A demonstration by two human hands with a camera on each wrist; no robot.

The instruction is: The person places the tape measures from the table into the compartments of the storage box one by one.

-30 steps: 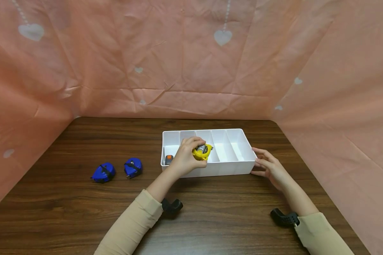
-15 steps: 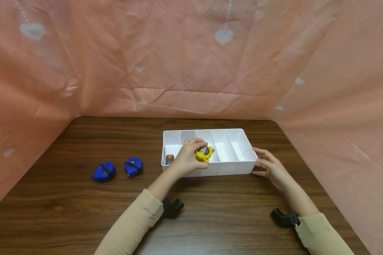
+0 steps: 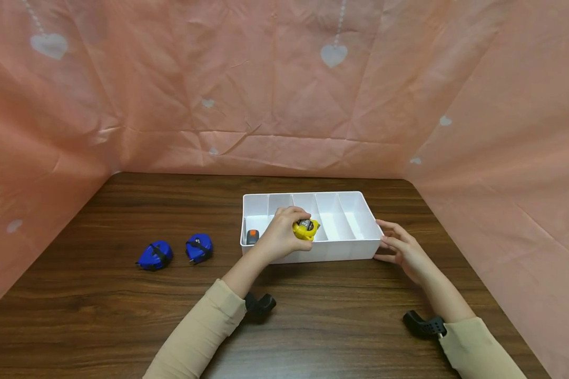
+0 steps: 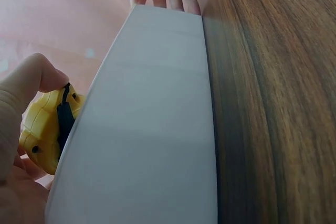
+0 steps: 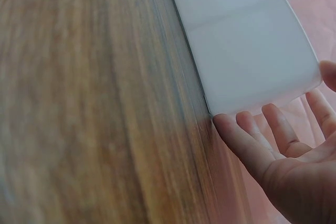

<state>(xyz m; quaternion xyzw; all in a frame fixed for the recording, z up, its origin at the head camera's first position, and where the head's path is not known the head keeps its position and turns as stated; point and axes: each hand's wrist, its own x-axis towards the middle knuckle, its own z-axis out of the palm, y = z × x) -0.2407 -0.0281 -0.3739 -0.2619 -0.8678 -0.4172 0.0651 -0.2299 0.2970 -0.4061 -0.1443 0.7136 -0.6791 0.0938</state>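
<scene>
My left hand [image 3: 281, 236] pinches a yellow tape measure [image 3: 305, 230] with a dark face over the middle compartments of a white divided box [image 3: 336, 248]. In the left wrist view, thumb and fingers grip the yellow case [image 4: 41, 129], whose black strap shows; the box wall [image 4: 142, 108] hides part of it. My right hand [image 3: 404, 253] touches the box's right end. The right wrist view shows its spread fingers [image 5: 283, 132] against the end wall, with the thumb near the rim. A dark grey thing with an orange button [image 3: 252, 236] lies in the leftmost compartment.
Two blue tape measures with black straps, one farther left [image 3: 155, 256] and one nearer the box [image 3: 199, 248], lie on the brown wooden table [image 3: 322, 326]. A pink curtain [image 3: 265, 95] with white hearts stands behind and along the sides.
My left hand has shifted slightly right with the yellow tape measure, which has tilted a little. The right hand stays at the box's end.
</scene>
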